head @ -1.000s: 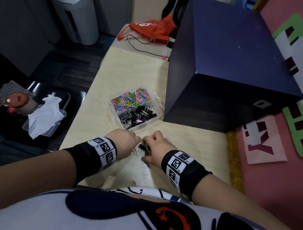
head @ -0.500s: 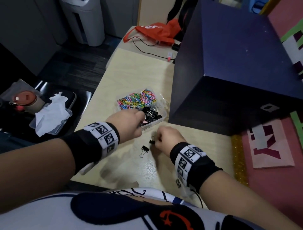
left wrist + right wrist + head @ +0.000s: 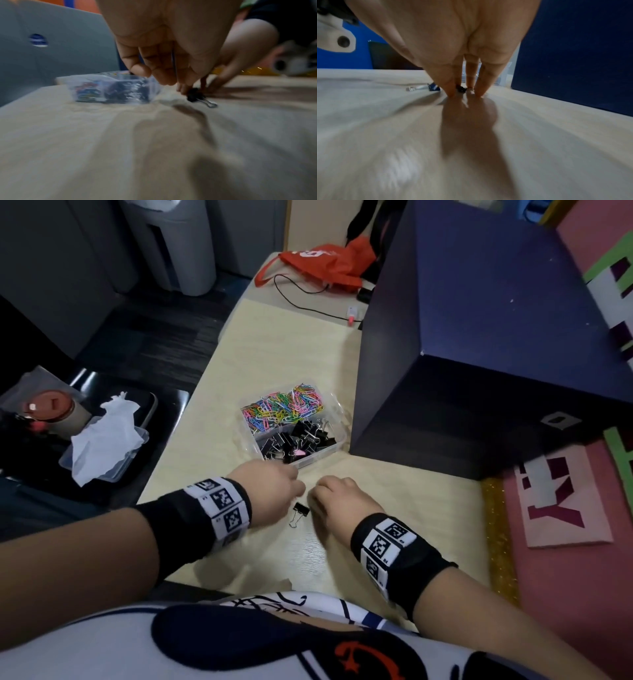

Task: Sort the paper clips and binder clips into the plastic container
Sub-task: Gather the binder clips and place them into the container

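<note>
A clear plastic container (image 3: 337, 440) holds coloured paper clips (image 3: 284, 409) in its far half and black binder clips (image 3: 298, 440) in its near half. One black binder clip (image 3: 298, 513) (image 3: 197, 96) (image 3: 431, 87) lies on the table between my hands. My left hand (image 3: 274, 491) (image 3: 171, 75) hovers just left of it with loosely curled fingers and holds nothing that I can see. My right hand (image 3: 339, 498) (image 3: 464, 93) stands with its fingertips on the table and pinches a second small black binder clip (image 3: 461, 89).
A big dark blue box (image 3: 479, 371) stands right of the container. An orange bag (image 3: 325, 261) and a black cable (image 3: 308, 302) lie at the far end of the pale wooden table (image 3: 274, 344). A tray with tissue (image 3: 102, 446) sits off its left edge.
My left hand has come back from the container to the loose binder clip on the table. My right hand has stayed low near the same spot.
</note>
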